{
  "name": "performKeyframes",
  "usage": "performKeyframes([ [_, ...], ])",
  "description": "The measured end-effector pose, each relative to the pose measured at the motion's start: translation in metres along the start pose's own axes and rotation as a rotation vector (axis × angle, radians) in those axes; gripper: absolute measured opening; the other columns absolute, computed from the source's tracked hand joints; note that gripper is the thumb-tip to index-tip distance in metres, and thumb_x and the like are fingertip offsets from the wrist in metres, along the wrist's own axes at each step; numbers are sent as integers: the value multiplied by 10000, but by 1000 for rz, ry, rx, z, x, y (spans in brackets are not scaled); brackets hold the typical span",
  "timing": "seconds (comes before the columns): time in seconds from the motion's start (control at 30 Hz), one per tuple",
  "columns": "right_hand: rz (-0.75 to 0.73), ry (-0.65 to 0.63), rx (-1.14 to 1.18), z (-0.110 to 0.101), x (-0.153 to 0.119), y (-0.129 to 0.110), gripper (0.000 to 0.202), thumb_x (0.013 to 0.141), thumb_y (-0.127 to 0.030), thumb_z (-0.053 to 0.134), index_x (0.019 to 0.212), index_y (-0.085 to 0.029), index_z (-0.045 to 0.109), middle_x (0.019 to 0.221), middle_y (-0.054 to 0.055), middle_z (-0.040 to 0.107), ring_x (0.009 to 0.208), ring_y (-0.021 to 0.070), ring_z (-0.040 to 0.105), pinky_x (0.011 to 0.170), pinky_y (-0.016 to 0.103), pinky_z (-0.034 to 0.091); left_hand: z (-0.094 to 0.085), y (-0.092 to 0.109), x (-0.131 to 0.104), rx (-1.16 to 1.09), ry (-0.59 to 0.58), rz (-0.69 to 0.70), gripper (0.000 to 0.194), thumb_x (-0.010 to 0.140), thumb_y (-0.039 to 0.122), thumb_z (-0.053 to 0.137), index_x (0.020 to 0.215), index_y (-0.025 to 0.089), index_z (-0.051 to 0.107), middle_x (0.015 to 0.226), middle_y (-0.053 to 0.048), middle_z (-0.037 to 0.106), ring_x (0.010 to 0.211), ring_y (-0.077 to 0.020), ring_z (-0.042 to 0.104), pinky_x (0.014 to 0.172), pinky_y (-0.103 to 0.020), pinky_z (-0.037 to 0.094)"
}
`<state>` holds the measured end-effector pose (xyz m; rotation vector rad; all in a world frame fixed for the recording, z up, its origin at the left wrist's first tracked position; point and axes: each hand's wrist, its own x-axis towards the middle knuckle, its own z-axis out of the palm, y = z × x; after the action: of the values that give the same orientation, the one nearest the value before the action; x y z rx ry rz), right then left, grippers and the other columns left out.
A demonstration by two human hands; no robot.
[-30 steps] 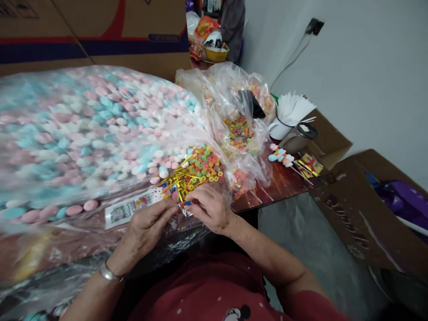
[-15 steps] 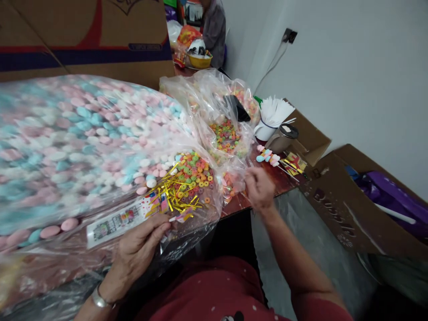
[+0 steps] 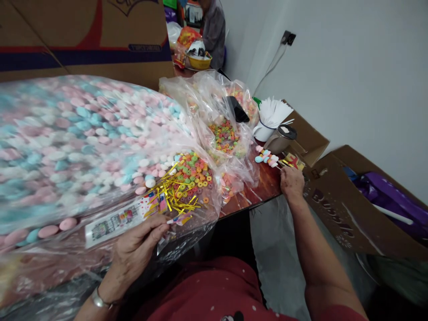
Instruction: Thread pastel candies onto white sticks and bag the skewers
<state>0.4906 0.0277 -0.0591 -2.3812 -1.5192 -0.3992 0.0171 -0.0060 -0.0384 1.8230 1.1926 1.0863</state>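
My left hand (image 3: pixel 137 245) is closed, thumb against fingers, on the edge of a small clear plastic bag with a colourful print (image 3: pixel 182 218). A stack of similar printed bags (image 3: pixel 115 224) lies beside it. My right hand (image 3: pixel 292 183) is at the table's right edge, fingers closed round the stick ends of the marshmallow skewers (image 3: pixel 266 156). Pink, white and blue marshmallows with ring pieces are threaded on them. Gold twist ties (image 3: pixel 177 200) and colourful ring-shaped cereal (image 3: pixel 195 176) lie in front of my left hand.
A huge clear bag of marshmallows (image 3: pixel 90 129) covers the left. Bags of cereal rings (image 3: pixel 222 136) stand mid-table, with a mug of white sticks (image 3: pixel 264 133) and a lidded cup (image 3: pixel 281 139) behind the skewers. Cardboard boxes (image 3: pixel 337 209) stand right. Another person (image 3: pixel 214 33) is at the back.
My right hand has moved right, from beside the cereal bag to the skewers' sticks, and closed on them. My left hand stays on the small printed bag.
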Motion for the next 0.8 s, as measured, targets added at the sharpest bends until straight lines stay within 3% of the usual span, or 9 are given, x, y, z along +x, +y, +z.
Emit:
performKeyframes([
  [0.3,-28,41,240,-2,-6,-1,212,825,-272,429,760,-189,613,840,103,655,814,224,564,750,343,439,3,0,0,-48,-35,-79,220,808,394,658,812,193,747,802,-37,745,715,-172,683,718,-228,545],
  [0.47,-2,107,344,-24,2,0,188,795,-305,473,725,-200,612,764,72,639,773,213,570,735,349,451,3,4,-1,-133,-50,-131,173,779,364,688,774,200,744,766,-24,733,697,-162,668,700,-215,531],
  [0.57,59,101,486,-43,-4,-20,210,815,-365,492,786,-203,623,676,20,610,638,167,558,601,294,452,10,7,-1,-219,-62,-247,164,764,362,708,782,204,746,782,-28,739,710,-161,667,685,-213,522],
  [0.67,237,-175,1036,-58,-35,-70,234,794,-429,556,839,-205,606,592,-33,576,462,119,510,430,236,396,31,18,5,-341,-135,-291,172,793,361,682,792,200,743,907,-58,744,814,-183,675,749,-244,519],
  [0.8,197,-549,1412,-65,-95,-147,254,803,-447,594,831,-195,583,618,-28,636,465,107,575,453,227,471,69,41,21,-448,-194,-316,191,815,350,653,765,185,735,1134,-95,693,1059,-230,628,919,-301,470],
])
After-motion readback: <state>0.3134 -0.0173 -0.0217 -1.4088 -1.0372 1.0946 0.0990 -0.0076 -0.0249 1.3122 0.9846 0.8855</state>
